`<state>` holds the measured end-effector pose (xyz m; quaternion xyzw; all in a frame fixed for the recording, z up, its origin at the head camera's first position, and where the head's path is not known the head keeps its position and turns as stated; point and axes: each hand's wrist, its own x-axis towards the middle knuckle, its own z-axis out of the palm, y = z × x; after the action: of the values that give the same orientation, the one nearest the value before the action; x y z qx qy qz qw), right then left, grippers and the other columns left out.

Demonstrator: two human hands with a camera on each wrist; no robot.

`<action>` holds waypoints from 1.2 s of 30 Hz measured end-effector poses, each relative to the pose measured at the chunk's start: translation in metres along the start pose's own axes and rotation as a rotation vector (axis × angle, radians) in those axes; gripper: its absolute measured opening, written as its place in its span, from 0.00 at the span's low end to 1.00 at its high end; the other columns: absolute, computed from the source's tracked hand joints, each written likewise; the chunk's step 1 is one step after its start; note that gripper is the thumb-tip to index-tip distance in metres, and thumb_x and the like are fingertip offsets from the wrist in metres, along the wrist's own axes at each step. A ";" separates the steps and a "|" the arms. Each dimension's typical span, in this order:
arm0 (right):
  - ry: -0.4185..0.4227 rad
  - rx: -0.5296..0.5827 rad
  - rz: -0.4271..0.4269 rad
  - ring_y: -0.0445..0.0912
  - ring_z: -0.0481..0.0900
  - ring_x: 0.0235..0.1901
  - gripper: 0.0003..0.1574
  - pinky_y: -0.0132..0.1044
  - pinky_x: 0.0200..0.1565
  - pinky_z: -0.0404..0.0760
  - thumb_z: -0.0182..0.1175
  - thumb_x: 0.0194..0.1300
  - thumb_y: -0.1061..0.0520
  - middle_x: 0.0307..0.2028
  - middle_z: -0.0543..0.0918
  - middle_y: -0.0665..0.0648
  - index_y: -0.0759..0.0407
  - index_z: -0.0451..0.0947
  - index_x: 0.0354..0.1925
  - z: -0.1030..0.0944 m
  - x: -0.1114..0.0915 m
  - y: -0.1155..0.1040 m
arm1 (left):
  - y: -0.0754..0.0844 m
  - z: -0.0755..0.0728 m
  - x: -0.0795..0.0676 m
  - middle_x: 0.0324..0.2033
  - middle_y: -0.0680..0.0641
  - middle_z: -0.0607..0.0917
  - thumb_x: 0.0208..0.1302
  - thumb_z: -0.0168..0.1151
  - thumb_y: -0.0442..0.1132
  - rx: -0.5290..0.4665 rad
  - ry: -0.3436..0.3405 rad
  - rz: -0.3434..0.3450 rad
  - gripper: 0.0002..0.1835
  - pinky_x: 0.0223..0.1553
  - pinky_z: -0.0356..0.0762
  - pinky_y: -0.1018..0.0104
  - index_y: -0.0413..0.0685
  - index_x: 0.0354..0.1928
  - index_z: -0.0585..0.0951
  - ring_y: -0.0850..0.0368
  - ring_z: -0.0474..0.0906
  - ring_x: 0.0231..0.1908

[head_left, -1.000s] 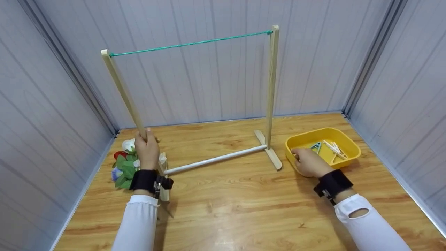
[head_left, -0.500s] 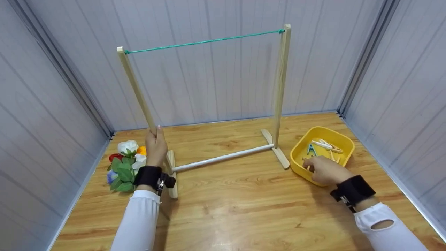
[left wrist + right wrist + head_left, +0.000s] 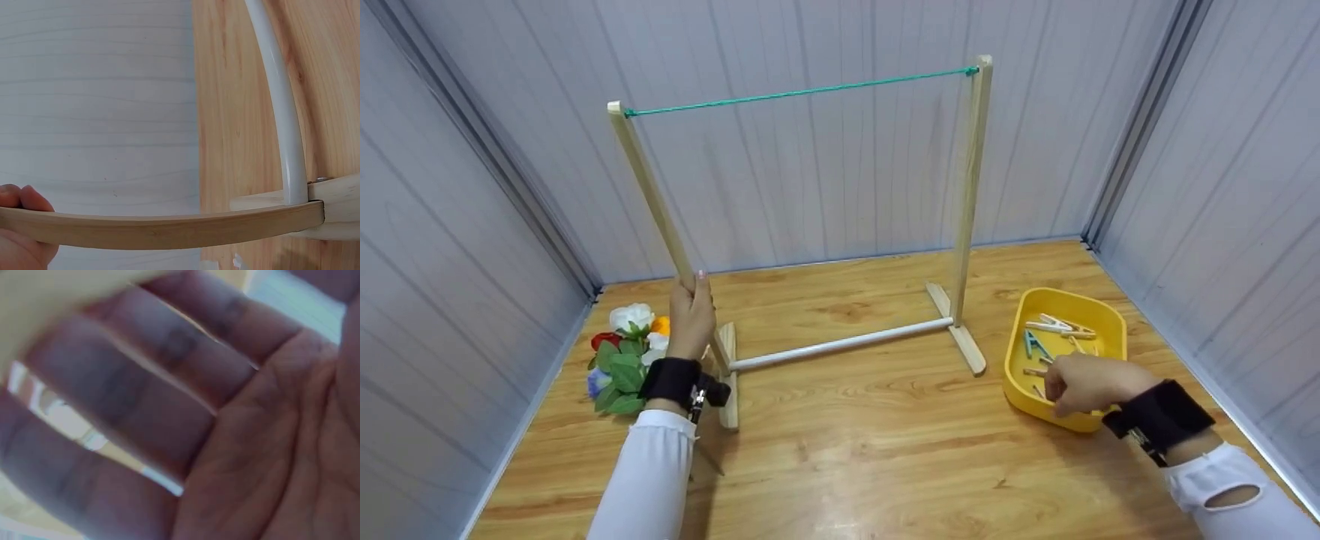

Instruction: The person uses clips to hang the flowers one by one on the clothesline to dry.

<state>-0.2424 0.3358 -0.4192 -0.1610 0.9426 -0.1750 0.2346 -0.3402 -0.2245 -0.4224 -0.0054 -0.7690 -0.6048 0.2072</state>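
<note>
In the head view, my left hand [image 3: 692, 319] grips the lower part of the left wooden post [image 3: 652, 199] of a drying-line stand. The left wrist view shows fingers and thumb around that post [image 3: 169, 232]. A green cord [image 3: 802, 91] joins the two post tops, and a white rod [image 3: 840, 346] links the feet. To the right, my right hand [image 3: 1091, 384] is over the near side of a yellow plastic basket [image 3: 1014, 375], fingers bent down close to its rim. Several clothespins [image 3: 1050, 324] lie inside. The right wrist view has the fingers [image 3: 185, 343] slightly spread, their tips partly hidden by a blurred pale yellow edge.
Artificial flowers [image 3: 622, 360] in white, red, orange and purple lie left of the stand, beside my left forearm. Pale panel walls [image 3: 825, 172] enclose the wooden tabletop [image 3: 840, 450] at the back and both sides.
The yellow basket has turned and slid nearer as my right hand shifted right and toward me from its left rim. The left hand keeps hold of the post.
</note>
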 end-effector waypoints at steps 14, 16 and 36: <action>0.234 0.133 0.158 0.45 0.84 0.18 0.29 0.41 0.28 0.89 0.55 0.84 0.54 0.23 0.86 0.63 0.86 0.74 0.51 -0.040 0.087 -0.001 | -0.002 0.001 -0.001 0.26 0.52 0.65 0.90 0.41 0.46 0.025 -0.045 0.010 0.17 0.30 0.65 0.67 0.48 0.37 0.64 0.60 0.62 0.25; 0.221 0.147 0.185 0.45 0.85 0.16 0.24 0.41 0.26 0.88 0.54 0.84 0.56 0.18 0.85 0.60 0.77 0.77 0.36 -0.038 0.095 0.004 | -0.001 0.003 -0.002 0.27 0.51 0.66 0.90 0.41 0.46 0.029 -0.054 0.002 0.16 0.31 0.66 0.66 0.48 0.39 0.65 0.59 0.63 0.27; 0.073 0.349 0.205 0.43 0.84 0.13 0.14 0.37 0.22 0.86 0.45 0.65 0.69 0.12 0.84 0.56 0.79 0.76 0.37 -0.027 0.075 0.004 | 0.010 0.016 -0.015 0.31 0.49 0.67 0.90 0.41 0.47 0.014 -0.106 -0.021 0.14 0.36 0.68 0.63 0.48 0.43 0.66 0.55 0.66 0.31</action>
<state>-0.3201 0.3173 -0.4276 -0.0146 0.9172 -0.3166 0.2413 -0.3294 -0.2029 -0.4209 -0.0280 -0.7830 -0.6005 0.1599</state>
